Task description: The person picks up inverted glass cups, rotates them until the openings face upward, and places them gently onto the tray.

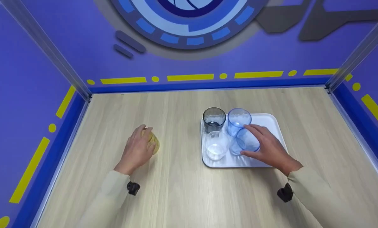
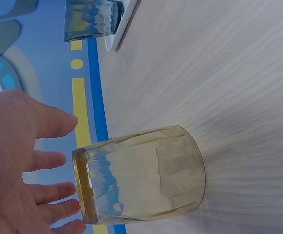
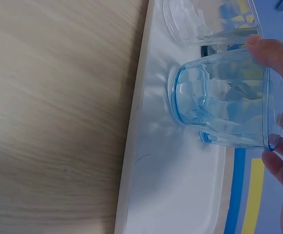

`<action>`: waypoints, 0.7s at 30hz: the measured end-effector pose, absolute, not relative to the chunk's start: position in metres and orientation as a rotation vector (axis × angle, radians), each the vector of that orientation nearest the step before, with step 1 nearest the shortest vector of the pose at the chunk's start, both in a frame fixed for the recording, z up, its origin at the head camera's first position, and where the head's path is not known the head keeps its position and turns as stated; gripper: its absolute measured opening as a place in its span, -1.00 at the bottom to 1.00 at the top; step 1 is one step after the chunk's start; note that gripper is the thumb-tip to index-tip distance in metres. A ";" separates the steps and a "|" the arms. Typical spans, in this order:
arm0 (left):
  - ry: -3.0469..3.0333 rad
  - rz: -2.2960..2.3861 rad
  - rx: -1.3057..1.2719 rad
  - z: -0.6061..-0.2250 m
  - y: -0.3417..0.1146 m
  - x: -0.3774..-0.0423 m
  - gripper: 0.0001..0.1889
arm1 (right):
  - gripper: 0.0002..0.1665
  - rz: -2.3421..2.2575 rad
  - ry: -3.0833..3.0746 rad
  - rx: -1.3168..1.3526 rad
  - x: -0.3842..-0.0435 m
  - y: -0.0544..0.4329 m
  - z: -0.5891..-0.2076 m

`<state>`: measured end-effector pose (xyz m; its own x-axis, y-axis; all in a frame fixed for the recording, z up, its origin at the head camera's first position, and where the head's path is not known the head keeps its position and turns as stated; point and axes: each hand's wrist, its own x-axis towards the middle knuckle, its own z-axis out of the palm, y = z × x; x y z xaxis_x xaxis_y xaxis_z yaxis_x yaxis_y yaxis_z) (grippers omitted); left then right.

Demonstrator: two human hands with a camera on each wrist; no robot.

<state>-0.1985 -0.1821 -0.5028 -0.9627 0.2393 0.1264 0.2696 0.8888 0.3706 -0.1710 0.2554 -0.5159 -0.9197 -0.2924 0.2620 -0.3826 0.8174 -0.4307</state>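
Over the yellow glass (image 1: pixel 155 146), at the left of the table, is my left hand (image 1: pixel 137 149). In the left wrist view this yellow glass (image 2: pixel 141 178) stands upside down, its thick base up by the spread fingertips; whether they touch it I cannot tell. My right hand (image 1: pixel 266 147) grips a light blue glass (image 1: pixel 247 141) by its rim, thumb on one side and fingers on the other. That blue glass (image 3: pixel 219 100) is upright at the white tray (image 3: pixel 175 195); any gap beneath its base is unclear.
On the tray (image 1: pixel 273 122) stand a dark grey glass (image 1: pixel 214 118), a second blue glass (image 1: pixel 239 118) and a clear glass (image 1: pixel 216 147), close around the gripped one. Blue-purple panels (image 1: pixel 182 68) wall the wooden table (image 1: pixel 179 190) at the back and sides.
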 end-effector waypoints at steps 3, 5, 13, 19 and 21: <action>-2.982 -0.594 -0.394 -0.504 -0.182 -0.200 -0.43 | 0.10 0.736 -2.817 0.533 -0.171 0.254 -0.516; -2.986 -0.594 -0.389 -0.505 -0.182 -0.200 -0.43 | 0.10 0.744 -2.826 0.531 -0.170 0.254 -0.516; -3.004 -0.589 -0.373 -0.505 -0.182 -0.202 -0.42 | 0.05 0.749 -2.815 0.552 -0.171 0.252 -0.517; -2.997 -0.590 -0.377 -0.507 -0.183 -0.202 -0.42 | 0.02 0.763 -2.815 0.553 -0.171 0.252 -0.517; -2.990 -0.588 -0.383 -0.508 -0.182 -0.202 -0.42 | 0.02 0.770 -2.821 0.548 -0.172 0.252 -0.518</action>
<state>-0.2025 -0.1825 -0.5075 -0.9665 0.2290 0.1162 0.2560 0.8956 0.3637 -0.1715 0.2515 -0.5176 -0.9187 -0.3042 0.2518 -0.3899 0.7996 -0.4567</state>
